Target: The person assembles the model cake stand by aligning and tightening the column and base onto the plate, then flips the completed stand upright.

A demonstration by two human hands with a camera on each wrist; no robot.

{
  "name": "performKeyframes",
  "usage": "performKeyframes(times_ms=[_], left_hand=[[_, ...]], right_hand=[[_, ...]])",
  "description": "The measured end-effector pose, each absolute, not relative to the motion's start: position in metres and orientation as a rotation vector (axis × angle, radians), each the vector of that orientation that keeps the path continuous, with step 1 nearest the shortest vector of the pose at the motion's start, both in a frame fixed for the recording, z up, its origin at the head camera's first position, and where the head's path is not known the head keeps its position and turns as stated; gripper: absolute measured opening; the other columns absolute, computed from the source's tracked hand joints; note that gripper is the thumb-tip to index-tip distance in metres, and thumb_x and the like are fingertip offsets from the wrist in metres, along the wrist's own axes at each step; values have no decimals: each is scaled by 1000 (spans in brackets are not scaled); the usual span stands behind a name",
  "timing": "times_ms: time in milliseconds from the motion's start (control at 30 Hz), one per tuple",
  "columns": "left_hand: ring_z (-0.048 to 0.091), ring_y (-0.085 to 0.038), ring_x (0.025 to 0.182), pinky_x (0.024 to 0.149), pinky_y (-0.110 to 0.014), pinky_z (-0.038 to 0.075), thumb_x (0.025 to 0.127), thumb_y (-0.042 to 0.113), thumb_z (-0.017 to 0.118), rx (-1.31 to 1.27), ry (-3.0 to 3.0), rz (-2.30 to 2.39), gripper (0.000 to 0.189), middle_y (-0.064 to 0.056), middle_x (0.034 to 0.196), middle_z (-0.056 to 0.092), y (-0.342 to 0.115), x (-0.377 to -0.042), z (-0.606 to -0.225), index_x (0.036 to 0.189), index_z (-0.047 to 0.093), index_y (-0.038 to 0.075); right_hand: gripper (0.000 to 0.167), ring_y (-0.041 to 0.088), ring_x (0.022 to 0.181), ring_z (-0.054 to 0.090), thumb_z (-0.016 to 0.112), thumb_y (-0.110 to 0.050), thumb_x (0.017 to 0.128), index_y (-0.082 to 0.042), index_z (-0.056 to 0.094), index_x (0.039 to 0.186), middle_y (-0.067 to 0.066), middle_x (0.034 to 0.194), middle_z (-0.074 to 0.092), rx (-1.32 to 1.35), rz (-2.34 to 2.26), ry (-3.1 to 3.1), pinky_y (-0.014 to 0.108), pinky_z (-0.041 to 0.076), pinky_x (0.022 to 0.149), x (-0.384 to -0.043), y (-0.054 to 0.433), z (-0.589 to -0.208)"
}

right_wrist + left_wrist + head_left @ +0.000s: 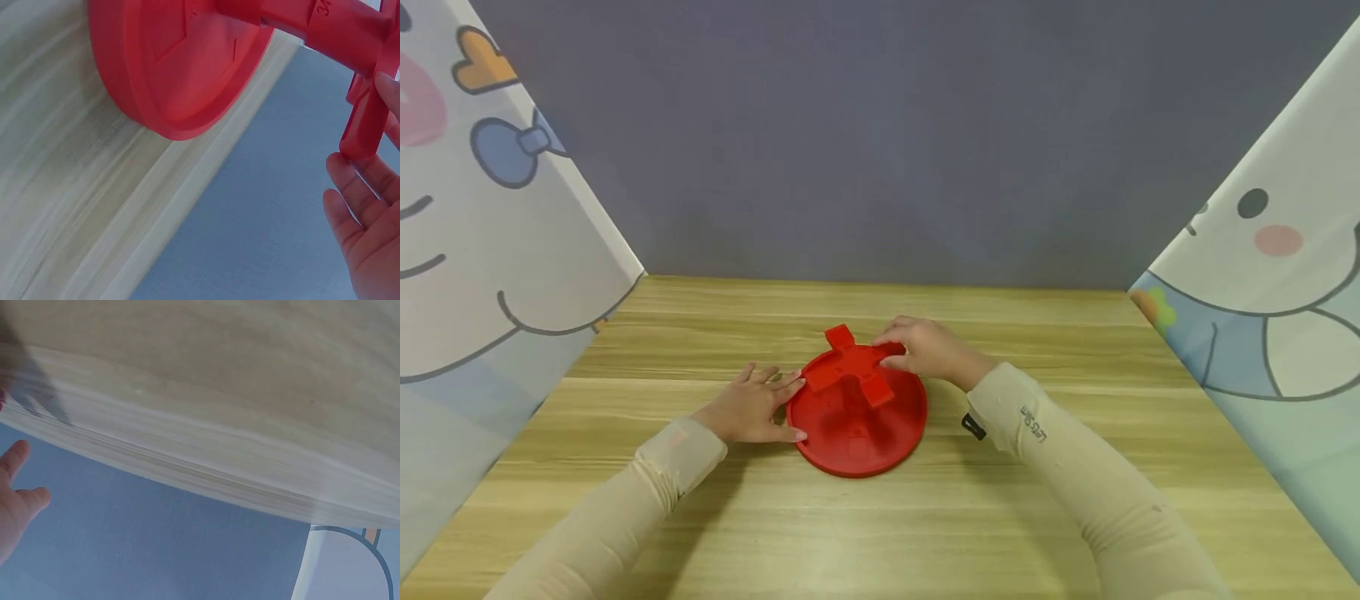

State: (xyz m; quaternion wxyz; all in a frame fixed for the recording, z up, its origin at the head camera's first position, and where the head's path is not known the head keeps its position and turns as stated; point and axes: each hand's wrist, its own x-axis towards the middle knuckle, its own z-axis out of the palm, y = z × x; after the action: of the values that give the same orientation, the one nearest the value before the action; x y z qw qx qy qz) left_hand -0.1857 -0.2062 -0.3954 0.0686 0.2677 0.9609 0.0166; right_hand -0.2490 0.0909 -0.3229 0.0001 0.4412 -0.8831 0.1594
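Observation:
A round red plastic base [857, 454] with a raised rim lies on the wooden table. From its middle rises a red post [294, 19], bearing a red cross-shaped top [859, 360] with flat arms. My right hand [928, 350] pinches one arm of the cross between thumb and fingers; the right wrist view shows the thumb on its face and fingertips at its end. At the base's left side, my left hand [748, 408] has its fingers spread, with fingertips and thumb at the rim. Only part of the left hand [15, 500] shows in the left wrist view.
The wooden table [865, 542] runs back to a dark grey wall panel [880, 142]. White panels with cartoon prints, one on the left [512, 250] and one on the right [1285, 275], stand at the sides. A small black object [973, 427] shows beside the right cuff.

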Motion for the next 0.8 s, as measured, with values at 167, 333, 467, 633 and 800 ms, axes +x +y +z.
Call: performKeyframes(times_ms=[167, 333, 467, 633, 800], left_hand=[[35, -44, 133, 108, -64, 18, 81, 70, 54, 833, 2915, 56, 89, -10, 149, 40, -206, -186, -399, 143, 45, 7], [35, -44, 133, 108, -64, 18, 82, 69, 54, 841, 2923, 72, 87, -10, 149, 40, -208, -184, -400, 143, 46, 7], [34, -44, 134, 108, -65, 18, 82, 70, 53, 848, 2920, 83, 87, -10, 150, 39, -208, -185, -398, 143, 46, 8], [33, -45, 134, 107, -65, 19, 83, 70, 51, 876, 2919, 68, 87, -12, 149, 39, -207, -185, -396, 143, 46, 7], [30, -45, 136, 107, -65, 19, 83, 70, 51, 863, 2925, 25, 90, -12, 151, 37, -207, -185, -397, 145, 42, 5]], right_hand=[[35, 23, 104, 60, 70, -19, 89, -6, 67, 120, 9, 112, 64, 1400, 527, -2787, 34, 50, 90, -243, 91, -327], [35, 22, 102, 61, 71, -20, 88, -5, 67, 119, 9, 111, 66, 1321, 536, -2787, 33, 51, 88, -235, 91, -331], [34, 23, 100, 63, 72, -21, 87, -5, 69, 117, 9, 111, 67, 1224, 539, -2778, 33, 52, 87, -228, 89, -334], [34, 21, 91, 64, 74, -22, 85, -5, 70, 114, 9, 109, 68, 1116, 553, -2776, 32, 54, 79, -218, 87, -335], [36, 22, 94, 66, 75, -25, 85, -6, 70, 114, 9, 110, 69, 1045, 520, -2788, 33, 55, 79, -209, 83, -334]])
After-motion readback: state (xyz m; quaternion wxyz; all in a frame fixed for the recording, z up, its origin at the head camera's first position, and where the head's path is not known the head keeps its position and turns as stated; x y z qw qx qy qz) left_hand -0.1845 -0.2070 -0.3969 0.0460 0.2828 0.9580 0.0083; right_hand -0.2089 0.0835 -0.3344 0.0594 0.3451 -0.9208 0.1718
